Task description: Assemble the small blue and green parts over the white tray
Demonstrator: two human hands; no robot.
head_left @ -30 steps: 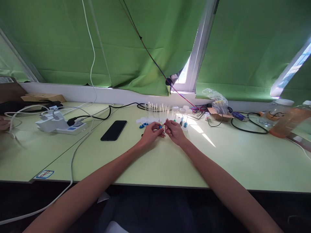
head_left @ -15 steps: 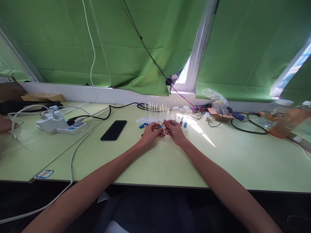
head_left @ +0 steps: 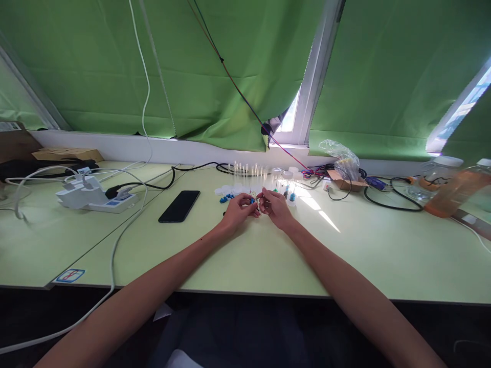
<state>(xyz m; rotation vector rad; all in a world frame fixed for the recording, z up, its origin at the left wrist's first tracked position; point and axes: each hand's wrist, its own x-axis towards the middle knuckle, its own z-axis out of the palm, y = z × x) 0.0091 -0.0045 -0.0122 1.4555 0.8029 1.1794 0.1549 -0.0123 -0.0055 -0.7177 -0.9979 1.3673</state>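
In the head view my left hand (head_left: 238,210) is closed around a small blue piece with a thin needle-like stem (head_left: 252,201) that points up. Close on its right, my right hand (head_left: 276,208) has its fingers pinched together beside the piece; whatever sits between those fingertips is too small to name. Several loose blue pieces (head_left: 226,198) lie left of my left hand. Behind both hands stands a row of clear upright tubes (head_left: 251,174). White-capped containers (head_left: 287,175) and a blue-based stem (head_left: 292,197) are just right of my right hand.
A black phone (head_left: 179,206) lies left of my hands. Farther left, a white power strip (head_left: 115,203) trails cables. An open cardboard box (head_left: 347,182) with a plastic bag, a black cable, and bottles (head_left: 458,194) stand to the right. Green blinds (head_left: 230,102) hang behind the table.
Another person's hand at the far left edge has mostly left the view, and the white cable there has shifted. My right fingers have moved slightly; my left hand keeps its hold.
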